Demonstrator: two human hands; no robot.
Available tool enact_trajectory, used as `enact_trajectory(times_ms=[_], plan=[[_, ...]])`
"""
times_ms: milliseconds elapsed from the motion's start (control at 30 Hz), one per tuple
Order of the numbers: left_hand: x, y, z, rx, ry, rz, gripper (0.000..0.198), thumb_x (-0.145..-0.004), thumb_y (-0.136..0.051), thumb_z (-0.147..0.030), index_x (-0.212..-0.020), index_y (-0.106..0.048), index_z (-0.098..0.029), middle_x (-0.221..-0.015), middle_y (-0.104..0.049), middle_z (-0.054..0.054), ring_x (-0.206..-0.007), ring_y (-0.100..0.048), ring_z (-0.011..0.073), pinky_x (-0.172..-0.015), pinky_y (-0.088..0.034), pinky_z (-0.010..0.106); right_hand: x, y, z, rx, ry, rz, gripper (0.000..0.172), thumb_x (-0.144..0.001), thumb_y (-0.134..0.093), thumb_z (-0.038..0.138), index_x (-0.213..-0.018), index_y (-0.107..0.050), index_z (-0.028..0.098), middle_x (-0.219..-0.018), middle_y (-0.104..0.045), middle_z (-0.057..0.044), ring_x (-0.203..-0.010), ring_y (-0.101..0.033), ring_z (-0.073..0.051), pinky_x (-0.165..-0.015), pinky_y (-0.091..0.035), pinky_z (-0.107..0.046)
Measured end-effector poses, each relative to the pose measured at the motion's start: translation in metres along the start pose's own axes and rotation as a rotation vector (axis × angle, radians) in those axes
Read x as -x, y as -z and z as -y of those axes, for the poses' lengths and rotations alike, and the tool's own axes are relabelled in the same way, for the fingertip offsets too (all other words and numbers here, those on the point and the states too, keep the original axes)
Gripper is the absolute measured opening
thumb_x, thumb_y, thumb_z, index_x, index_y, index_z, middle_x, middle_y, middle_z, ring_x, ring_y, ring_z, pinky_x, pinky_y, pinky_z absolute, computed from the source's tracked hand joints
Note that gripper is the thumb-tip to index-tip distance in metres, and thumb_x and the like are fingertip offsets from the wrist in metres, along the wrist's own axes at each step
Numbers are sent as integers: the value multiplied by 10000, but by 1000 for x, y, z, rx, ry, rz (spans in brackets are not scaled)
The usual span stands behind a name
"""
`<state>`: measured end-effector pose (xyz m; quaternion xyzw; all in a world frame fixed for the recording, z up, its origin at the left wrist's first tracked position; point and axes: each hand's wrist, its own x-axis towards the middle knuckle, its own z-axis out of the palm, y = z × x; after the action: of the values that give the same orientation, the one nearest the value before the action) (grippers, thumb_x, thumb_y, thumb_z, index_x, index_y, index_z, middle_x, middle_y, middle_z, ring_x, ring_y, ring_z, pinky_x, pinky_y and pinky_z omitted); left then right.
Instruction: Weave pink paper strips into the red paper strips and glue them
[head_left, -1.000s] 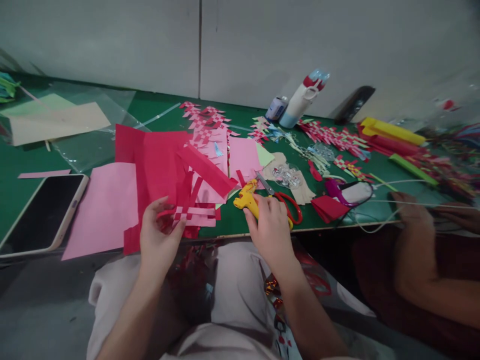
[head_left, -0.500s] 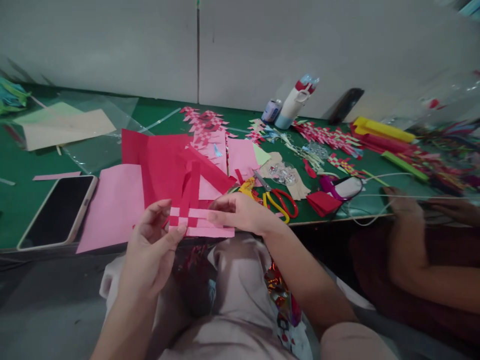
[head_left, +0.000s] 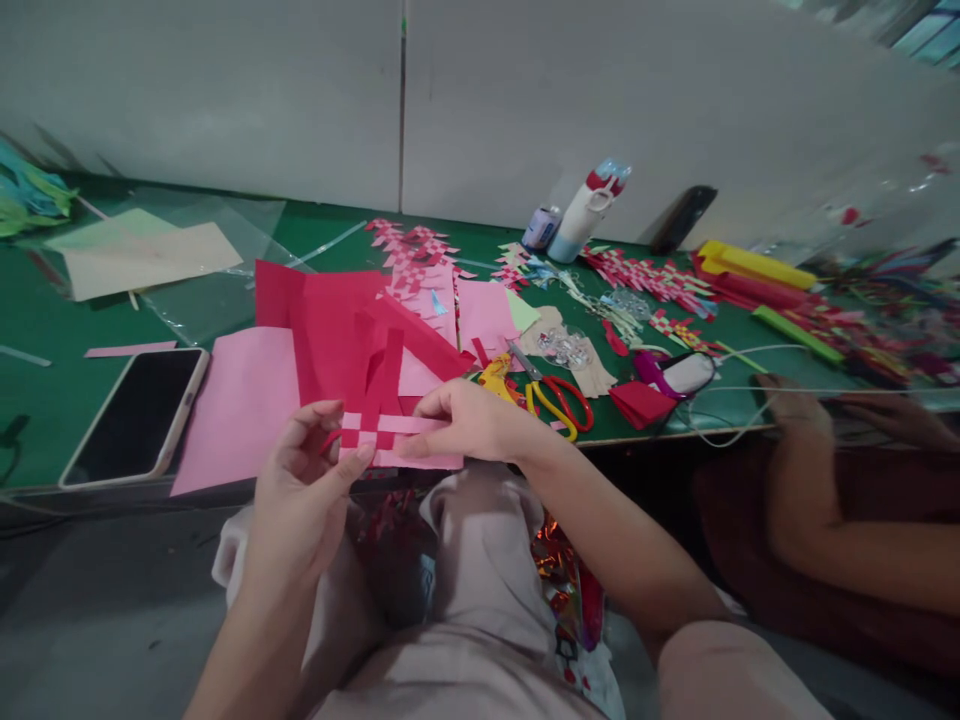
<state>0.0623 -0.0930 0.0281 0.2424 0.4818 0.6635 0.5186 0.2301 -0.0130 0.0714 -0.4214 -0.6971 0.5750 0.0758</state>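
Note:
Between my hands is a woven piece of red and pink paper strips point(head_left: 367, 438), checkered at its left end. My left hand point(head_left: 304, 480) pinches that checkered end with the thumb in front. On the right, my right hand point(head_left: 457, 425) is closed on the pink strips, its fingers partly covering them. Upright red strips point(head_left: 390, 365) rise out of the weave. Behind it lie a red paper sheet point(head_left: 322, 320) and a pink paper sheet point(head_left: 240, 400). Scissors with red and yellow handles point(head_left: 566, 400) rest just beyond my right hand.
A phone point(head_left: 135, 415) lies at the table's left front. Behind are finished woven strips point(head_left: 412, 255), a can point(head_left: 541, 228) and a white bottle point(head_left: 589, 215). A red folded paper point(head_left: 641, 403) sits near the edge. Another person's arm point(head_left: 806, 470) reaches in at right.
My right hand has shifted slightly left and down along the pink strips. My left hand keeps its pinch. The whole view has swung a little.

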Motion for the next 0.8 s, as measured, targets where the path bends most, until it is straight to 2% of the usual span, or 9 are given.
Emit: enact_trajectory(times_ms=[167,467,600,800], plan=[[0,3,-1,1,2,1,441,-540,-825,-149,-929,-630,-220,-967,-610,-12,-735,-586,65,-666,-514,151,3,3,3,-25,60,37,308,-681,-711,409,-682,-632,112,-589,-421,48,-553,-354,-65,-515,-275,-203],[0,6,5,-118,37,84,569,-532,-832,-188,-1029,-557,-212,-1000,-623,16,-771,-629,118,-671,-531,226,6,-2,2,70,72,-53,289,-732,-669,407,-682,-608,129,-573,-399,54,-542,-341,-64,-496,-241,-209],[-1,8,7,-151,3,71,646,-518,-839,-188,-1087,-533,-227,-965,-617,8,-737,-631,108,-662,-532,223,5,-4,-1,41,80,-90,309,-726,-672,425,-671,-597,130,-570,-381,57,-544,-328,-66,-496,-234,-210],[-1,8,9,-176,10,75,701,-527,-834,-202,-1153,-520,-242,-1043,-603,28,-736,-636,107,-665,-542,234,4,-5,-2,41,89,-120,308,-733,-657,429,-700,-639,123,-579,-404,48,-565,-348,-74,-514,-246,-212]])
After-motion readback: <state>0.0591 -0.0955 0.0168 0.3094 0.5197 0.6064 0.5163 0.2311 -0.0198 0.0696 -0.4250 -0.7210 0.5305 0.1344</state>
